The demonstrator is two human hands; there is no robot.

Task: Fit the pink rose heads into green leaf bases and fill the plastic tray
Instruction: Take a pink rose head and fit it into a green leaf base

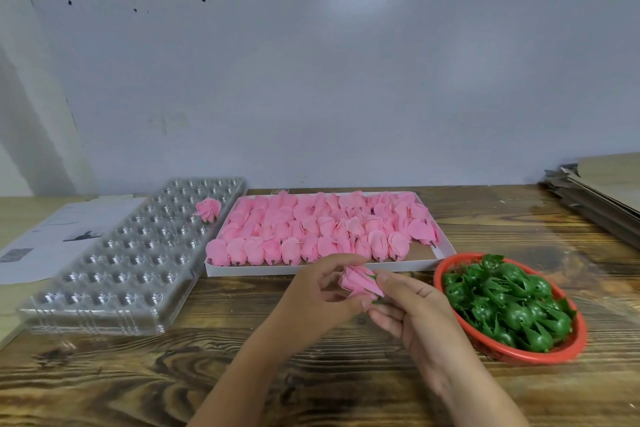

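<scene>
Step in hand: mating one rose head (358,282) to a leaf base (374,278), done in the air above the bench (311,374), just in front of the white box (311,270) of loose pink rose heads (311,229). Left hand (315,295) comes in from the lower left, fingers (334,265) curled round the bloom. Right hand (408,308) meets it from the right, thumb and forefinger pinching the green base, of which only slivers show; whether it is fully seated cannot be told. One finished rose (207,210) sits in a far cell of the clear plastic tray (114,274) at left; the other cells look unfilled, so the task is at an early stage. Spare leaf bases fill the red basket (561,354) at right. Next move, as I judge it: press the base home, then carry the rose left to an open cell.
</scene>
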